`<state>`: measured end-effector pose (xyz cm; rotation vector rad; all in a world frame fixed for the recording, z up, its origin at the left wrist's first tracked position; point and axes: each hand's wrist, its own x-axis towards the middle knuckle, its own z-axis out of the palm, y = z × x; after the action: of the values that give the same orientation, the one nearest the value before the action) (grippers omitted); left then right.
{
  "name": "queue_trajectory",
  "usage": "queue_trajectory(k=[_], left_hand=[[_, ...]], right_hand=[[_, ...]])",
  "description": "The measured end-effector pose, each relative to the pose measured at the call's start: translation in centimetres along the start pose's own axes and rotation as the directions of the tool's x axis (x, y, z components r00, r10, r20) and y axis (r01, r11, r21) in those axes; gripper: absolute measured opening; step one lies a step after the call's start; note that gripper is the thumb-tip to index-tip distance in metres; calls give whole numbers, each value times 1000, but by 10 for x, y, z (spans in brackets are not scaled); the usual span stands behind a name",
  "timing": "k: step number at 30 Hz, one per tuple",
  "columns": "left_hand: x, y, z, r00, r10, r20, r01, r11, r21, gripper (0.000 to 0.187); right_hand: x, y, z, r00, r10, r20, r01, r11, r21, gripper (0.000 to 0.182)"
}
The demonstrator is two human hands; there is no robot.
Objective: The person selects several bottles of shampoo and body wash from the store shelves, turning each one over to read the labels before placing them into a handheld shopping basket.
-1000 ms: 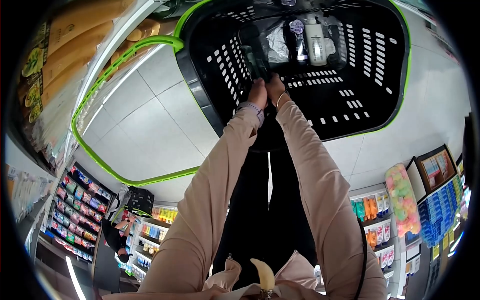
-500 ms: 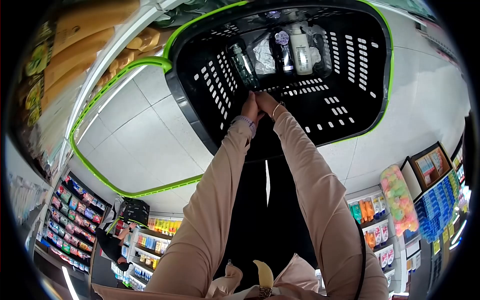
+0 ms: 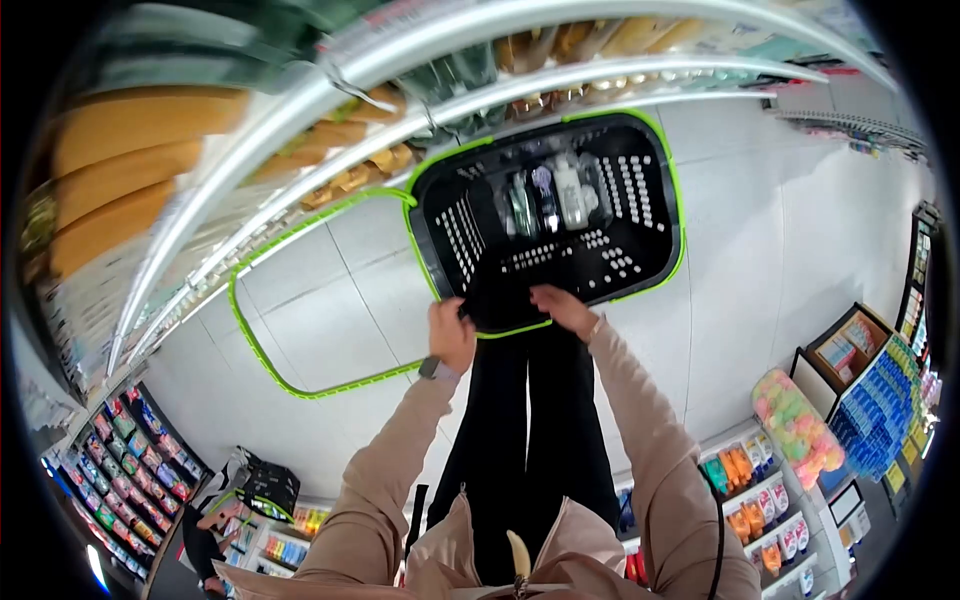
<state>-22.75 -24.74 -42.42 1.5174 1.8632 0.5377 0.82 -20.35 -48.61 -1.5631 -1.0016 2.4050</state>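
Note:
A black shopping basket (image 3: 640, 255) with a green rim stands on the floor in front of me. Inside lie a dark bottle with a purple label (image 3: 545, 205), a white pump bottle (image 3: 574, 198), a clear greenish bottle (image 3: 521, 208) and some clear plastic wrapping. My left hand (image 3: 452, 336), a watch on its wrist, is at the basket's near left corner, its fingers loosely bent and apart. Over the near rim, my right hand (image 3: 566, 310) reaches with fingers stretched toward the left. Nothing shows in either hand.
The basket's long green handle (image 3: 262, 345) is folded down to the left. Shelves with white edges (image 3: 440, 110) curve close along the far side and left. Stocked racks (image 3: 770, 500) line the near right. At lower left, a person (image 3: 205, 545) is beside another basket (image 3: 270, 487).
My hands were together inside the basket; now they are apart at its near rim. The basket appears smaller and lower, and more of the far shelf shows.

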Motion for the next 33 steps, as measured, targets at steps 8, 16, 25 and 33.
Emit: queue_trajectory(k=[8, 16, 25, 33], left_hand=[[-57, -110, -69, 565, -668, 485, 254, 699, 668, 55], [-98, -118, -176, 517, -730, 448, 146, 590, 794, 46], [-206, -79, -191, 892, -399, 212, 40, 537, 843, 33], [-237, 34, -232, 938, -281, 200, -13, 552, 834, 20]], right_hand=[[-94, 40, 93, 909, -418, -11, 384, 846, -370, 26], [-167, 31, 182, 978, -145, 147, 203, 805, -558, 38], [-262, 69, 218, 966, -242, 89, 255, 849, -463, 42], [-314, 64, 244, 956, -209, 205, 289, 786, -547, 40]])
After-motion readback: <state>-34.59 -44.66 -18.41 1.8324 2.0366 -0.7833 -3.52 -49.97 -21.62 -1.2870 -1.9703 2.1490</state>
